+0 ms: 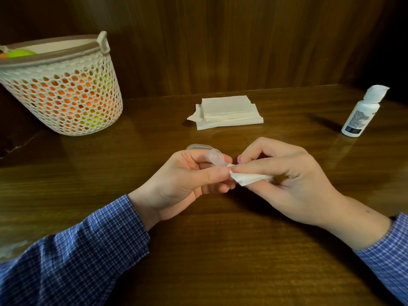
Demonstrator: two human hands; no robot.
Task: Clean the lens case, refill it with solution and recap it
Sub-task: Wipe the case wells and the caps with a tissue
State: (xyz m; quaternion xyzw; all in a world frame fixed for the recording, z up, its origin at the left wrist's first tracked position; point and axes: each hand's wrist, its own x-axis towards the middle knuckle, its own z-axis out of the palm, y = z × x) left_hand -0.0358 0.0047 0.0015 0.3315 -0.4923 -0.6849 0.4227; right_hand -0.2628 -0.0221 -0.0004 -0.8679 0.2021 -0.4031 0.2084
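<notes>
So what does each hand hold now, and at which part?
The left hand grips the clear lens case at its lower part, one cup sticking up. The right hand pinches a folded tissue near its tip.

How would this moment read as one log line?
step: wiping | left hand: holds case | right hand: pinches tissue | bottle: upright

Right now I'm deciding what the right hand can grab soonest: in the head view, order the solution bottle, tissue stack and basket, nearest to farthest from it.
From the right hand:
1. Tissue stack, ahead of it and slightly left, mid-table.
2. Solution bottle, ahead on the far right.
3. Basket, far left, beyond the left hand.
</notes>
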